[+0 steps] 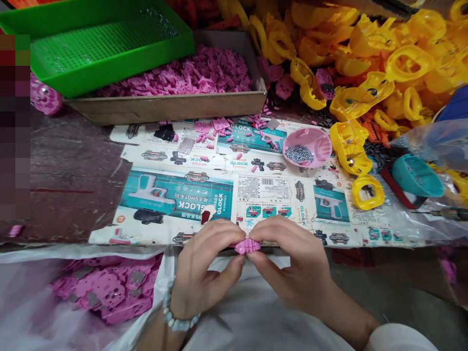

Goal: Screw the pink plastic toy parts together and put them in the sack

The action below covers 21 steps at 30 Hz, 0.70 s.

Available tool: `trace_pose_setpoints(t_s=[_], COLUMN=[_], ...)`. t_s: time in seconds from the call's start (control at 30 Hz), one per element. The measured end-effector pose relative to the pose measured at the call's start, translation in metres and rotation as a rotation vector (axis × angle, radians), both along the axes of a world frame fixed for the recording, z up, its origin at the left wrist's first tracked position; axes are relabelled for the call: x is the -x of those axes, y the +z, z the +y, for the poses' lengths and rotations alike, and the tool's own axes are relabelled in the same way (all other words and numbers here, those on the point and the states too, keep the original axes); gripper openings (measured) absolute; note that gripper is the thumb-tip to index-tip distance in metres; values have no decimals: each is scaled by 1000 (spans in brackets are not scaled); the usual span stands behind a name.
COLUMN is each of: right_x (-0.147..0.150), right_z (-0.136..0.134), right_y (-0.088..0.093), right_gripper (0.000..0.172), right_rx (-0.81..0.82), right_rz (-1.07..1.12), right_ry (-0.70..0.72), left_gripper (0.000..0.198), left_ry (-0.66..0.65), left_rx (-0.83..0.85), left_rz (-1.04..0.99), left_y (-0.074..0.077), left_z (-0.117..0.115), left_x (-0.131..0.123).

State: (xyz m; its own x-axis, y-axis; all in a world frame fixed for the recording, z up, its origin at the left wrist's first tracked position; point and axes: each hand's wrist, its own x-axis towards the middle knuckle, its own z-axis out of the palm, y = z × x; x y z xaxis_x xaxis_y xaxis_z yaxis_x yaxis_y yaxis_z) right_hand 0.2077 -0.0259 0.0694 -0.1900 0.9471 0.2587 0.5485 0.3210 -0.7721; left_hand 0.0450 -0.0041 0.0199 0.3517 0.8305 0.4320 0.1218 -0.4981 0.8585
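Between both hands, at the table's front edge, is a small ribbed pink plastic part point(247, 246). My left hand point(206, 265) pinches its left end with thumb and forefinger. My right hand point(296, 261) has its right end in a like pinch. The fingertips cover some of the part. Beneath and beyond the hands lies a flattened printed cardboard sheet point(272, 187). Scattered on its far side are several small ribbed pink pieces point(239, 156) and flat grey plates point(185, 145). A pink cup point(316, 141) holding small metal screws point(299, 155) stands to the right.
A wooden tray point(171, 108) heaped with pink parts point(219, 70) bears a green perforated basket point(127, 63). Yellow shells point(409, 63) pile up at the back right, near a teal cup point(417, 175). At lower left, a white bag point(25, 292) holds pink plates point(113, 292).
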Motion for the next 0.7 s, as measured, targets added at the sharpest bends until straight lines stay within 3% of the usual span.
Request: trace_pose_setpoints(t_s=[0.23,0.57,0.7], right_x=[-7,-7,-2], right_z=[-2,-10,-12], right_y=[7,-4,-5], right_gripper=[16,14,14], right_rx=[136,23,-48], right_rz=[81,22,-32], right_ry=[78,134,105], left_gripper=[18,17,17], left_ry=[57,7,10], left_rx=[-134,-166,-82], left_rz=[98,17,44], left_y=[4,1,3], left_z=[3,-1,-2], left_x=[-6,-1,4])
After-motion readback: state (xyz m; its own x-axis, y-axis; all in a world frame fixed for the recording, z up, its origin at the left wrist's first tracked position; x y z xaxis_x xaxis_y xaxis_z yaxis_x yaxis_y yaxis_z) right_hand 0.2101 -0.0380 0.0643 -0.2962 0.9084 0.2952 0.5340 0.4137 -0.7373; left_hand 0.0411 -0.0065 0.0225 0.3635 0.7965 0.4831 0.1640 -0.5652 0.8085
